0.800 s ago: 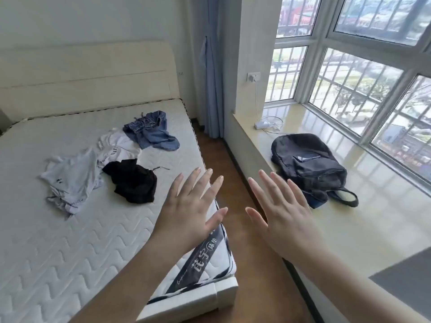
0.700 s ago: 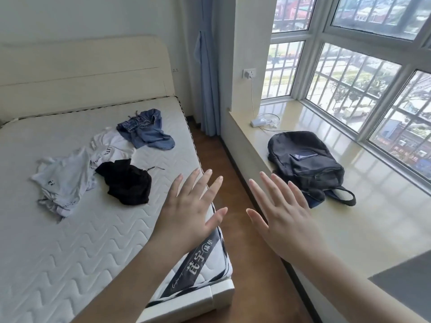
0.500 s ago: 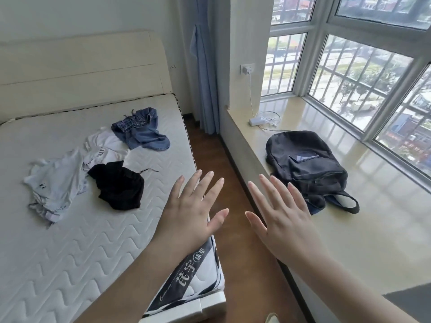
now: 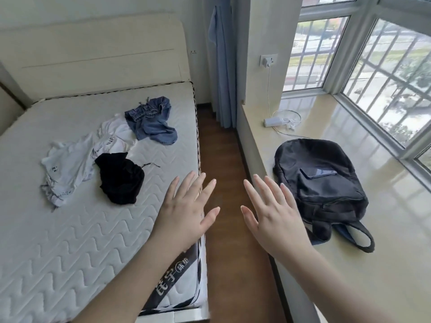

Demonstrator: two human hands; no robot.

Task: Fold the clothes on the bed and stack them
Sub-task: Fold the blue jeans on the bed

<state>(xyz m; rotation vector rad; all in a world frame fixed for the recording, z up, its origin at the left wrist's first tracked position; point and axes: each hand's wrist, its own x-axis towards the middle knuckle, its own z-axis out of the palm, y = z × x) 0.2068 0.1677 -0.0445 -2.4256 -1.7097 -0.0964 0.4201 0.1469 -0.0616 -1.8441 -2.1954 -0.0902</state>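
Observation:
Crumpled clothes lie loose on the bare white mattress [image 4: 70, 229]: a blue denim garment [image 4: 151, 123] farthest back, a white shirt [image 4: 114, 136] beside it, another white garment [image 4: 67, 166] at the left, and a black garment [image 4: 121, 178] nearest me. My left hand [image 4: 186, 213] hovers palm down over the mattress's right edge, fingers spread, holding nothing. My right hand [image 4: 272, 215] is held the same way above the floor strip between bed and sill. Both hands are well apart from the clothes.
A cream headboard [image 4: 93, 54] backs the bed. A narrow wooden floor strip [image 4: 221, 164] runs along the bed's right side. On the wide window sill [image 4: 384, 252] lie a black backpack [image 4: 321, 183] and a white charger [image 4: 275, 121] with a cable. A blue curtain [image 4: 221, 66] hangs in the corner.
The view has swung slightly left and down, so the clothes sit nearer the frame's middle. Both hands stay spread and empty in about the same pose.

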